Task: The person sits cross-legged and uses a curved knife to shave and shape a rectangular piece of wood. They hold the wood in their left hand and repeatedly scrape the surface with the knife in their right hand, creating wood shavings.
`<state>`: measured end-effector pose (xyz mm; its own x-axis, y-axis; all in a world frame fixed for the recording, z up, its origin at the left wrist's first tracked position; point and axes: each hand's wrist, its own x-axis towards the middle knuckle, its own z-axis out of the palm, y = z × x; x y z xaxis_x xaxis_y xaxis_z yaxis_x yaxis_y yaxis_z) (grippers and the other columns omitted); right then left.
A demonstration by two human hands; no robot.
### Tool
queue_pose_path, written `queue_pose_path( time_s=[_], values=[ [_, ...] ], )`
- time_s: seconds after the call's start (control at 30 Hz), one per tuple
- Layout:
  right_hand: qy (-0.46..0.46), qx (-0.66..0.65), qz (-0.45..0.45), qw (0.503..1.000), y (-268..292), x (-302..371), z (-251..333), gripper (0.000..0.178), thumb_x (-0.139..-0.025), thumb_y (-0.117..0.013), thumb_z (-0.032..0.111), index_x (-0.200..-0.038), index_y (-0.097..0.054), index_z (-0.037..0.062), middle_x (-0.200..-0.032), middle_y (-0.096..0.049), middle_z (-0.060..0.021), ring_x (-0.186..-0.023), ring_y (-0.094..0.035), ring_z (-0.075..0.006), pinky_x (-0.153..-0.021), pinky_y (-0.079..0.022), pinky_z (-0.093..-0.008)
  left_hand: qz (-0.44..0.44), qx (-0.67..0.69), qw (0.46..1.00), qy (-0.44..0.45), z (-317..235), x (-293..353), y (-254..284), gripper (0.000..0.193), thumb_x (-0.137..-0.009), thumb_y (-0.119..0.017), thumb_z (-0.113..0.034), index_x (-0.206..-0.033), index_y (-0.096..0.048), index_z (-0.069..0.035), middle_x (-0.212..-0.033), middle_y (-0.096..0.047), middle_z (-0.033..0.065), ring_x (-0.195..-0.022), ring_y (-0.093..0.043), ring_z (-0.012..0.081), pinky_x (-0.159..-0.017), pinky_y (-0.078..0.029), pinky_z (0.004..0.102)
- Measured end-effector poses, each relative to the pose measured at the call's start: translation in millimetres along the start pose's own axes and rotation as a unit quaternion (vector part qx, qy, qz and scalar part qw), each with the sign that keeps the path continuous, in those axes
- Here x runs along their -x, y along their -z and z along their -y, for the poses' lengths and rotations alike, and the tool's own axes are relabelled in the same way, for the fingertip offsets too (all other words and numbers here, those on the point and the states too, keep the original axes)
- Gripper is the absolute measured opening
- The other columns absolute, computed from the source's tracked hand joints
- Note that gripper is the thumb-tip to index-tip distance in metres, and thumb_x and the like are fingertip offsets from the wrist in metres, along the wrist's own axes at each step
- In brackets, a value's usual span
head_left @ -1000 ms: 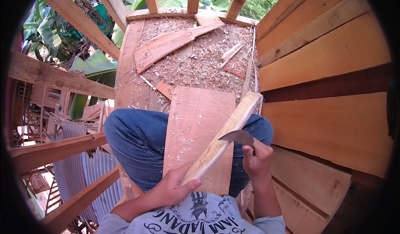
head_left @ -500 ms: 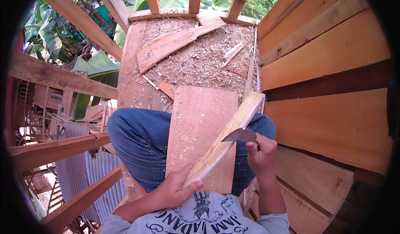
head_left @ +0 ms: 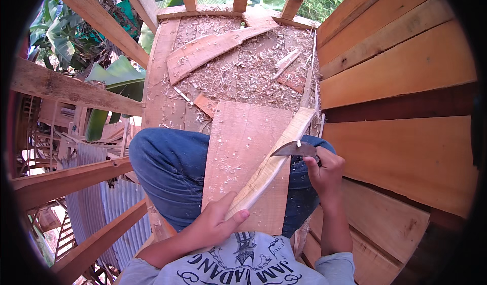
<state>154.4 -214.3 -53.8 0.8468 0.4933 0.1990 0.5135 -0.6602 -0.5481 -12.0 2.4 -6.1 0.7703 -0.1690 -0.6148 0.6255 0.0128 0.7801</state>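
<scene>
We see a person's left hand (head_left: 219, 223) closed around the near end of a pale wooden strip (head_left: 257, 180), which slants from near left to far right above a flat board (head_left: 236, 138) laid over the lap; the right hand (head_left: 325, 171) is wrapped around the handle of a curved knife (head_left: 296, 149), its blade at the strip's right edge, past the middle toward the far end; 1 small pale curl (head_left: 299, 143) sits at the blade. We judge the shaving work to be well under way but unfinished; the strip has a long, gently bent outline, and its right edge looks paler and cleaner than the upper face, where darker marks show; the underside is hidden, so we cannot tell how much is left there; beyond the knees, shavings (head_left: 253, 79) litter the plank floor (head_left: 165, 56), and a larger cut piece of wood (head_left: 203, 54) lies far left, well apart from both hands.
</scene>
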Motion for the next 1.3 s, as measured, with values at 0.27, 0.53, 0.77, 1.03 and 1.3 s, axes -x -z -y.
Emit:
queue_pose_path(
  time_s=[0.27,0.53,0.77,1.03,1.3],
  values=[
    [0.019,-0.028,0.023,0.999,-9,3,-8,0.047,-0.077,-0.069,0.04,-0.057,-0.044,0.0046,-0.049,-0.042,-0.0113,-0.043,-0.049,-0.0277,-0.041,-0.037,-0.0336,0.002,0.046,0.998,0.047,-5,-12,3,0.045,-0.092,-0.053,-0.032,-0.112,-0.048,0.008,-0.069,-0.056,0.0114,-0.068,-0.056,0.0137,-0.06,-0.045,0.0298],
    [0.002,-0.07,0.003,0.998,-14,2,4,0.049,-0.079,-0.065,0.045,-0.057,-0.046,0.0053,-0.048,-0.041,-0.0092,-0.042,-0.049,-0.0271,-0.041,-0.037,-0.0343,-0.008,0.035,0.999,-0.012,-2,-13,-2,0.04,-0.093,-0.051,-0.032,-0.105,-0.05,0.007,-0.07,-0.055,0.0101,-0.069,-0.056,0.0144,-0.062,-0.045,0.0307],
    [-0.024,-0.073,-0.019,0.997,-18,4,-9,0.051,-0.082,-0.063,0.044,-0.056,-0.044,0.0041,-0.049,-0.04,-0.0119,-0.041,-0.044,-0.0285,-0.04,-0.034,-0.035,0.015,0.042,0.998,0.05,-10,-10,0,0.039,-0.093,-0.051,-0.031,-0.104,-0.049,0.007,-0.068,-0.055,0.0089,-0.066,-0.055,0.0119,-0.059,-0.044,0.0296],
    [-0.003,-0.102,-0.052,0.993,-16,-3,7,0.049,-0.084,-0.062,0.039,-0.058,-0.042,0.0026,-0.05,-0.04,-0.0142,-0.043,-0.045,-0.032,-0.041,-0.033,-0.0359,-0.004,0.035,0.999,-0.015,-1,-12,-2,0.041,-0.093,-0.051,-0.032,-0.108,-0.049,0.007,-0.07,-0.055,0.0101,-0.068,-0.053,0.0121,-0.061,-0.044,0.0295],
    [-0.1,-0.165,0.022,0.981,-1,-2,11,0.043,-0.085,-0.062,0.041,-0.07,-0.055,0.0007,-0.051,-0.04,-0.0084,-0.043,-0.043,-0.0158,-0.043,-0.034,-0.0291,0.025,0.078,0.997,0.015,-3,-10,2,0.044,-0.093,-0.052,-0.031,-0.118,-0.047,0.004,-0.069,-0.053,0.0029,-0.051,-0.05,0.0079,-0.047,-0.042,0.0237]
  ],
)
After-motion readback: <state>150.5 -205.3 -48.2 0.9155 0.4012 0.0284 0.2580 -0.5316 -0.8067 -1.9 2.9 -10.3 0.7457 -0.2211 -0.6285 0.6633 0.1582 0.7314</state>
